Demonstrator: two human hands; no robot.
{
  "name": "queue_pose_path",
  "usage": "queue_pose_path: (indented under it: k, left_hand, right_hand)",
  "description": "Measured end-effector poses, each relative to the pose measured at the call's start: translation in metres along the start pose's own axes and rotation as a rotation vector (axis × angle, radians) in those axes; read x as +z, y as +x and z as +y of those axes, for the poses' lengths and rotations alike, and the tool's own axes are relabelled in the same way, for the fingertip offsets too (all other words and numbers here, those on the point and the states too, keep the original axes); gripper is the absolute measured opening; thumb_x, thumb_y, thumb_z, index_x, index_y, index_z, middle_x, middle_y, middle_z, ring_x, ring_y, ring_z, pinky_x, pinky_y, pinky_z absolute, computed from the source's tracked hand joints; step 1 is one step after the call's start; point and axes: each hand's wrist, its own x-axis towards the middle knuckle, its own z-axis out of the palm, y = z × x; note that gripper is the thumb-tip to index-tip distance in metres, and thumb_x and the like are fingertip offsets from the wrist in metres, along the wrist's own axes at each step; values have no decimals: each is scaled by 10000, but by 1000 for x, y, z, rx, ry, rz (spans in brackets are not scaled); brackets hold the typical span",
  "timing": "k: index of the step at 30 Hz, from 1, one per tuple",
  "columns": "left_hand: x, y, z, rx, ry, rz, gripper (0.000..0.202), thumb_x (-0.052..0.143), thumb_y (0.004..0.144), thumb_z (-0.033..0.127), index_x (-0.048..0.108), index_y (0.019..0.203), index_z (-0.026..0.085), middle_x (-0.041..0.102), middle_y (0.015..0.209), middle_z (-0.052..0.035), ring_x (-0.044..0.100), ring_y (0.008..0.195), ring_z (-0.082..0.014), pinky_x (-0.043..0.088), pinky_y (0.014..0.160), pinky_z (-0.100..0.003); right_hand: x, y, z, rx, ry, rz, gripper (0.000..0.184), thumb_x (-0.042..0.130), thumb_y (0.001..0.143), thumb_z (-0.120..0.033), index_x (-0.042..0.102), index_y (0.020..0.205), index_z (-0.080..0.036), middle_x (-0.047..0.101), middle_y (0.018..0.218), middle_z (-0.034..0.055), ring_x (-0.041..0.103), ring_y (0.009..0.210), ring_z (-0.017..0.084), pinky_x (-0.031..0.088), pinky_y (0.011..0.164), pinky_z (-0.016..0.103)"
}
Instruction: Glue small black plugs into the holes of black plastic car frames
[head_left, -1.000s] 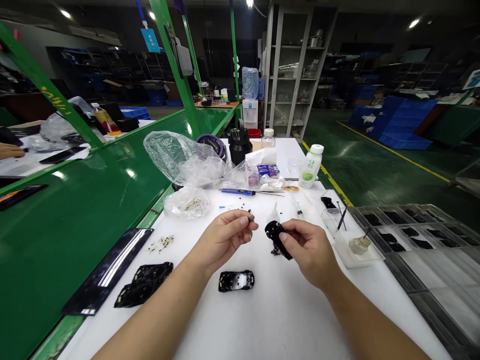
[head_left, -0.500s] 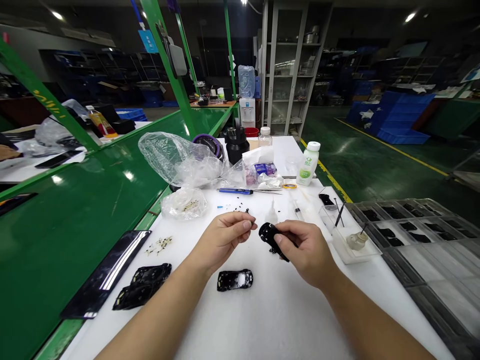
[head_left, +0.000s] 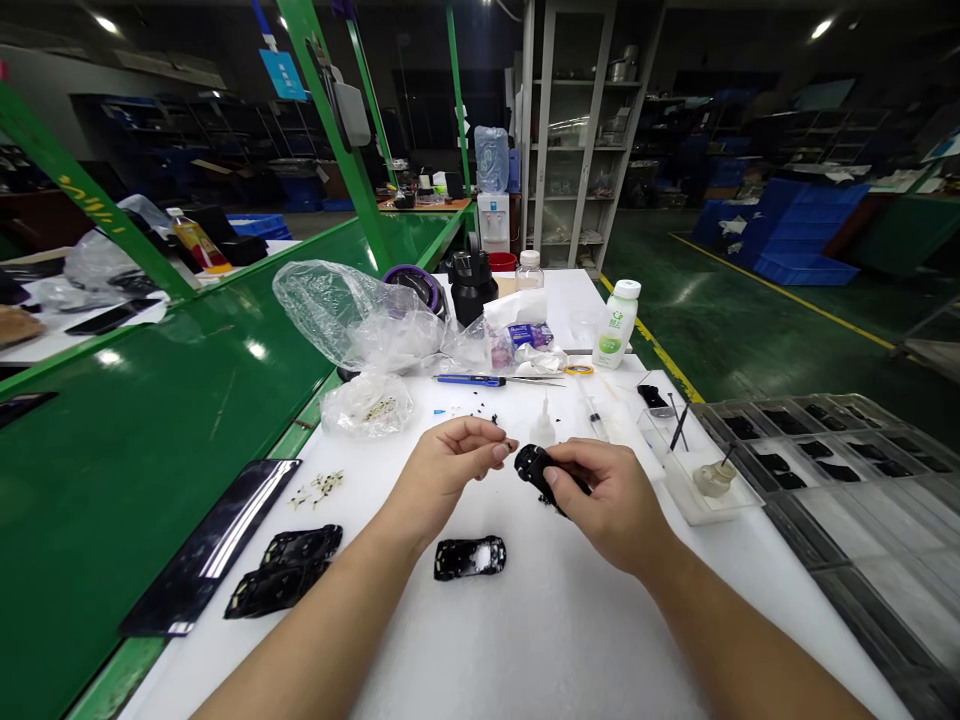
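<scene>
Over the middle of the white table, my right hand is closed around a black toy car body, its front end pointing toward my left hand. Thumb and fingertips of my left hand are pinched on a tiny dark part, too small to name, just left of the car body. Another black car body lies on the table below the hands. Two more black car bodies rest side by side at the left, partly behind my left forearm. Small pale and dark parts are scattered near them.
A clear bag of small parts, a blue knife, a white dropper bottle and a syringe lie beyond my hands. At right stand a clear tray with a glass jar and a compartment box of black parts.
The car body in my right hand has turned slightly, and its front end sits a little further left. My left fingertips have shifted slightly right, closer to it.
</scene>
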Motion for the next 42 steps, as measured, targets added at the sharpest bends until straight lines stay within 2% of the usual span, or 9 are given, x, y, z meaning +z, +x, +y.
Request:
queue_pose_path:
  k: [6, 16, 23, 29, 35, 39, 42]
  left_hand:
    - [0, -2, -2, 28, 79, -7, 307, 838, 663, 303, 661, 863, 152, 729, 857, -43, 599, 716, -94, 400, 631, -205]
    - [-1, -1, -2, 79, 149, -51, 189, 815, 695, 270, 704, 810, 169, 700, 761, 6, 578, 665, -60, 429, 637, -178]
    - [1, -3, 3, 68, 215, -82, 141, 776, 723, 265, 716, 794, 159, 704, 774, -7, 614, 728, -89, 467, 709, -201]
    - [2, -2, 4, 20, 286, -100, 172, 766, 697, 261, 691, 783, 133, 688, 764, -28, 602, 718, -109, 466, 704, -233]
    - [-2, -4, 6, -34, 361, -161, 205, 752, 726, 304, 679, 809, 131, 694, 793, -46, 631, 754, -136, 482, 748, -274]
    - [-4, -5, 9, -86, 335, -184, 233, 775, 699, 279, 647, 824, 130, 707, 799, -44, 641, 742, -128, 483, 733, -258]
    - [-5, -5, 11, -172, 301, -203, 302, 795, 675, 264, 635, 898, 139, 733, 846, -62, 674, 789, -153, 499, 791, -284]
  right_hand:
    - [0, 0, -2, 0, -41, -14, 167, 568, 833, -215, 698, 753, -148, 626, 680, 23, 526, 605, 101, 401, 545, 226]
    - [2, 1, -2, 26, -47, -59, 148, 573, 820, -192, 716, 787, -172, 599, 635, -12, 498, 581, 78, 375, 532, 205]
    - [1, 1, -2, 37, -84, -89, 155, 564, 832, -203, 705, 773, -177, 603, 640, -29, 494, 596, 68, 372, 550, 201]
    - [2, 1, -2, 37, -117, -125, 160, 564, 833, -209, 711, 776, -181, 615, 660, -29, 493, 606, 66, 367, 564, 204]
    - [0, 1, -1, 11, -133, -178, 163, 563, 821, -183, 725, 804, -180, 628, 684, -25, 501, 626, 66, 360, 567, 202]
    - [-1, 2, -1, -28, -126, -204, 182, 568, 806, -152, 745, 829, -188, 629, 676, -35, 494, 615, 52, 358, 575, 189]
    - [-2, 1, -2, -27, -111, -233, 178, 568, 801, -142, 740, 809, -185, 631, 675, -36, 494, 613, 47, 356, 569, 181]
